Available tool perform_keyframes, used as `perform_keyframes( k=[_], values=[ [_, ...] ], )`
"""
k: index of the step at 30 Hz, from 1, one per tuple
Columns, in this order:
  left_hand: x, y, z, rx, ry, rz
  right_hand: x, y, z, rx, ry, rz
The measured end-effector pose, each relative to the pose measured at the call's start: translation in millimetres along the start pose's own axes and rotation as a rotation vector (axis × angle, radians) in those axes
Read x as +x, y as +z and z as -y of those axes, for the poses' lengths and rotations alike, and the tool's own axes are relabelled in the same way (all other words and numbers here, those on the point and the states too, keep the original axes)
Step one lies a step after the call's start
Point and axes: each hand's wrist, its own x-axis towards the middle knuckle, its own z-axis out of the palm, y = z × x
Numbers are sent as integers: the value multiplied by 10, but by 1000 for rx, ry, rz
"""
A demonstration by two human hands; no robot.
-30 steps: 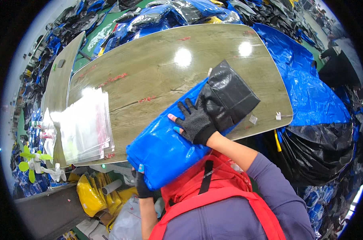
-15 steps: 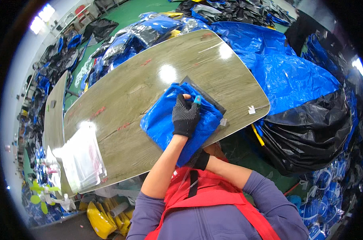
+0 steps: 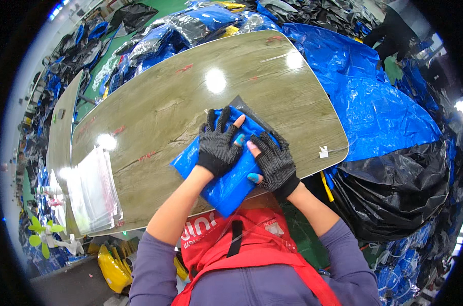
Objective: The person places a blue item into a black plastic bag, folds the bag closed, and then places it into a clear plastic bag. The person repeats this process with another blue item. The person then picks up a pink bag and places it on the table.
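A folded blue plastic sheet lies at the near side of the wood-grain table, its lower corner reaching over the front edge. A dark grey strip shows along its far right side. My left hand, in a dotted black glove with bare fingertips, is open and rests flat on the sheet's left half, fingers spread. Beside it, my right hand, gloved alike, presses on the right half with fingers stretched out. Blue wraps cover a fingertip on my left hand and one on my right.
Clear plastic bags lie stacked at the table's left end. A large blue sheet and a black plastic bundle sit to the right. Folded covers are heaped beyond the table. Yellow packages lie below at left.
My right hand has come up from below the table's edge onto the sheet's right side. My left hand has shifted left and spread its fingers. The sheet's near part lies flatter.
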Motion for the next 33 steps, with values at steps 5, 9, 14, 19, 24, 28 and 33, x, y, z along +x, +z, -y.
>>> perform_keyframes(
  k=[5, 9, 14, 19, 24, 28, 33],
  values=[
    [-23, -158, 321, -333, 43, 160, -361, 127, -419, 122, -269, 18],
    [-603, -151, 579, -599, 38, 284, -675, 103, -642, 139, -328, 92],
    [-1265, 96, 421, -1378, -237, -276, -676, 479, -611, 590, 241, 88],
    [-1587, 70, 323, -814, -729, -115, -264, 706, -262, 1304, 691, 44],
    [-2156, -890, 2047, 89, -407, -414, 160, 626, -67, 1450, 871, 314],
    [-2902, -1119, 3491, 291, -959, -340, 183, 559, -117, 1368, 966, 391],
    [-3199, -901, 3931, 130, -768, -510, 31, 543, -209, 1409, 949, 387]
  ],
)
